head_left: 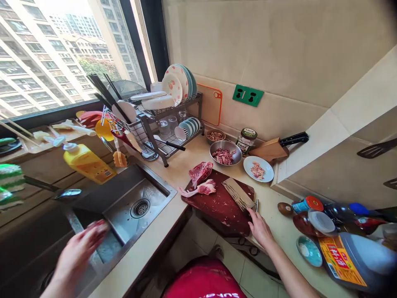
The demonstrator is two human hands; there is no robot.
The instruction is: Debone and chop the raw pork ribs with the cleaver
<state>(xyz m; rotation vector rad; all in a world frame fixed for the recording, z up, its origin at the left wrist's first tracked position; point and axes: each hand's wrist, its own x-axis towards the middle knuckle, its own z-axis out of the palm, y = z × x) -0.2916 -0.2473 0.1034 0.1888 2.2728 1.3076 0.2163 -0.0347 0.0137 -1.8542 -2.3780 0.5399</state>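
Note:
My right hand [259, 227] rests at the near right corner of a dark red cutting board [223, 207], fingers on the handle end of a cleaver [238, 193] lying flat on the board. Raw meat pieces [201, 178] lie at the board's far left. My left hand [81, 248], motion-blurred with reddish fingertips, hovers over the steel sink's [130, 203] near left edge; nothing is seen in it.
A steel bowl of cut meat [225, 153], a white plate with scraps [258, 169], a jar [246, 140] and a knife block [273, 149] stand behind the board. A dish rack [161, 120] sits by the window. Bottles [344, 256] crowd the right counter. A yellow soap bottle [87, 163] stands left.

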